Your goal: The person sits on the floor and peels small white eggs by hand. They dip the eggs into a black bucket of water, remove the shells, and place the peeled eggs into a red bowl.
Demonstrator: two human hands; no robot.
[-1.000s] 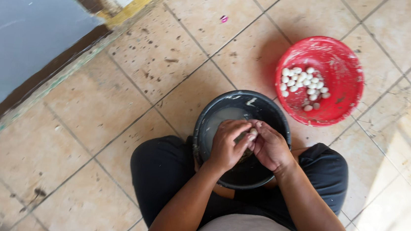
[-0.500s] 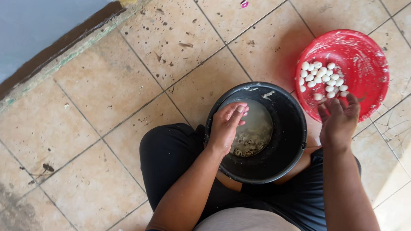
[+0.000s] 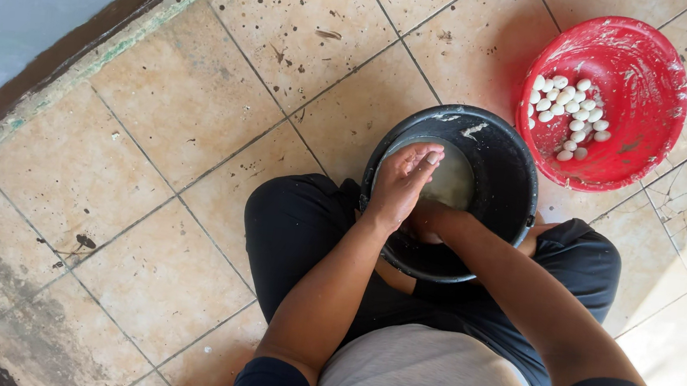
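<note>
A black bucket (image 3: 512,162) stands between my knees on the tiled floor, with cloudy pale liquid (image 3: 453,184) inside. My left hand (image 3: 401,181) hangs over the bucket's left rim, fingers bent and close together. My right hand (image 3: 426,223) reaches into the bucket underneath the left hand, and is mostly hidden by it; what it holds does not show. A red bowl (image 3: 644,70) sits on the floor at the upper right, holding several small white egg-shaped pieces (image 3: 567,113).
I sit cross-legged in dark trousers (image 3: 290,230) on speckled beige floor tiles (image 3: 177,104). A blue-grey wall with a dark base strip (image 3: 57,52) runs along the upper left.
My right hand has come back from the red bowl and gone down into the black bucket under the left hand. The left hand stays over the bucket.
</note>
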